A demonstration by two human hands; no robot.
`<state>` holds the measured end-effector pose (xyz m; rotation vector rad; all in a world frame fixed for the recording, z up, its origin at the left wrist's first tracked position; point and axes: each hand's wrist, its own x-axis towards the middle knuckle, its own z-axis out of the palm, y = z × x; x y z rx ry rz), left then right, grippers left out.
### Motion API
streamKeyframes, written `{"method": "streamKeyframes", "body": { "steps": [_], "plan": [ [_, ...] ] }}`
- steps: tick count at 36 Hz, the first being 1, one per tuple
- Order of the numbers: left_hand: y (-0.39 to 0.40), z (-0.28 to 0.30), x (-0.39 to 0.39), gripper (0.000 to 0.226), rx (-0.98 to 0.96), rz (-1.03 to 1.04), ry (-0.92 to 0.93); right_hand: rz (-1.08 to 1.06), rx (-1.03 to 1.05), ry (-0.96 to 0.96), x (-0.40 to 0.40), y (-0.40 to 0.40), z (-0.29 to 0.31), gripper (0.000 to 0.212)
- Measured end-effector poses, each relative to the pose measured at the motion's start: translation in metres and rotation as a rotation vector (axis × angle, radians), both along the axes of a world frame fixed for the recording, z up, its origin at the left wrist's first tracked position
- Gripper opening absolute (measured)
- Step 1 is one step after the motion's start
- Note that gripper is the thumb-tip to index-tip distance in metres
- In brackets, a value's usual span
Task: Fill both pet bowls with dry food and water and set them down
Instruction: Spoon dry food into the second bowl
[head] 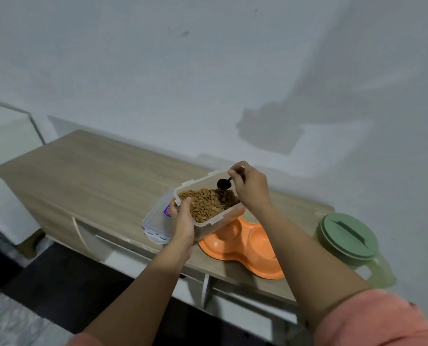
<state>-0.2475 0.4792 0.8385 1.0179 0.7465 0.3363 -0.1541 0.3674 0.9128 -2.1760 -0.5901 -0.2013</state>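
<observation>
My left hand [181, 222] grips the near corner of the clear food container [209, 203], thumb hooked over the rim and fingers curled under the wall, and I hold the tub up off the desk [88, 176] with its far end tipped over the orange double pet bowl [242, 243]. It's a stiff plastic box, well loaded with dry kibble [205, 202], so I judge it moderately heavy and end-weighted away from my palm; the smooth wall could slip, so that thumb over the lip is what keeps it from twisting. My right hand [250, 188] hovers above the far side of the tub, fingers curled and pinching the handle of a small dark scoop [223, 183], whose cup sits just over the kibble right under my knuckles. The scoop looks light and rigid, fine for a fingertip pinch, though a heaped load will likely spill if I tilt it. The kibble itself is loose and rolls, so I reckon short carries are best, and the bowl sits directly beneath my right wrist, both wells looking dry and bare from what I can see, partly hidden by the tub. The container's lid [156, 224] lies flat on the desk just left of my left hand, touching or very near the tub. Out beyond my right forearm stands the green-lidded water jug [348, 237], apart from the bowl, its handle toward me; full, it would probably want a whole-hand grip.
</observation>
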Motion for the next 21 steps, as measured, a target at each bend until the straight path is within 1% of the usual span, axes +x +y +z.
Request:
{"method": "streamKeyframes", "body": {
  "steps": [3,9,11,14,21],
  "plan": [
    [-0.001,0.000,-0.002,0.054,0.017,0.028,-0.008,-0.059,0.076,0.013,0.003,-0.007,0.003,0.019],
    [-0.007,0.002,-0.007,0.055,0.069,0.029,0.003,-0.209,0.131,0.105,0.008,-0.015,-0.004,0.030],
    [-0.009,0.003,-0.008,0.053,0.078,0.019,0.002,-0.273,0.160,0.169,0.010,-0.018,-0.007,0.032],
    [-0.012,0.003,-0.010,0.050,0.063,0.012,-0.005,-0.322,0.245,0.316,0.012,-0.019,-0.012,0.032],
    [-0.012,-0.001,-0.017,0.053,0.105,0.022,0.004,-0.321,0.339,0.546,0.009,-0.020,-0.022,0.036]
  ]
}}
